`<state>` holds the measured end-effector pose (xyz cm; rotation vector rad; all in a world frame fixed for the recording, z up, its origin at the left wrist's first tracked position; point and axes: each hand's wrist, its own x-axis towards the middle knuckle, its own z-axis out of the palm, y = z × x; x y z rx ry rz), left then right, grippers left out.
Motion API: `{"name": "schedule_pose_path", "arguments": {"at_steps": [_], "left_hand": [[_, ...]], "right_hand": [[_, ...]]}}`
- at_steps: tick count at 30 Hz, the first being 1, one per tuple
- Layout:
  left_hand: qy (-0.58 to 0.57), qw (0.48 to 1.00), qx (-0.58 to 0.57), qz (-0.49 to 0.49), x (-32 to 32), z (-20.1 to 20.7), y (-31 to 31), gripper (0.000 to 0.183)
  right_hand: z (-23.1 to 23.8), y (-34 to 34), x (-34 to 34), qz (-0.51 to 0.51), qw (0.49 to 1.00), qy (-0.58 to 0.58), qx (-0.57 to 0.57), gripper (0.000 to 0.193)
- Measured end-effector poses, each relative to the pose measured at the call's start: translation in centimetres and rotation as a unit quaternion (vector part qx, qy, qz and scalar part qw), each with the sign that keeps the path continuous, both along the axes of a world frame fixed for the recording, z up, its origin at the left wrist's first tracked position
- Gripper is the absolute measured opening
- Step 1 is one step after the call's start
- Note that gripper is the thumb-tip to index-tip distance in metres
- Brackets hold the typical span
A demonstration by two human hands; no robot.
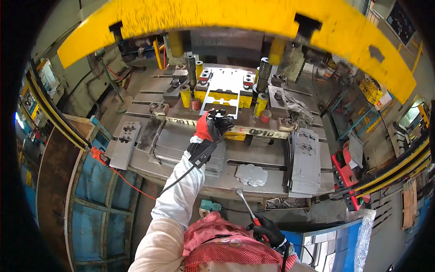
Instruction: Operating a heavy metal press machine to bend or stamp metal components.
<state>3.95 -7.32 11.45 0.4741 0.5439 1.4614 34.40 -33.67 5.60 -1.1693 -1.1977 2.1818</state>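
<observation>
My left hand (216,126), in a red and black glove, reaches forward to the near edge of a cut-out metal sheet (223,77). Its fingers are curled at that edge, and they partly hide the grip. The bright sheet, with large openings, lies on the die between yellow and dark guide posts. A dark box with a cable (202,153) is strapped at my left wrist. Low and close to my body, my right hand (269,230), in a black glove, is closed round the red handle of a ratchet wrench (246,202). The wrench's round metal head points forward toward the bench edge.
A yellow press beam (217,17) spans overhead. Stacked grey plates (304,163) stand right on the press table; flat sheets (174,145) lie left. A small cut plate (251,175) sits nearer. A red control box (345,174) is at right, and a blue-panelled frame (97,226) at left.
</observation>
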Motion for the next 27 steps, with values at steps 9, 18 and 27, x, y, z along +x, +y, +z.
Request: {"name": "schedule_pose_path", "arguments": {"at_steps": [9,18,27], "left_hand": [[-0.038,0.996,0.063,-0.049,-0.6,-1.9,0.7,0.051],[0.014,0.998,0.056,-0.037,-0.7,-2.6,2.1,0.050],[-0.046,0.992,0.084,-0.082,-2.2,-3.5,1.6,0.046]], "right_hand": [[1.3,-0.1,-0.5,-0.001,1.000,0.012,-0.006,0.063],[1.1,-0.4,0.2,-0.011,0.999,0.019,0.038,0.063],[4.1,3.7,-0.2,-0.024,0.991,0.026,0.128,0.063]]}}
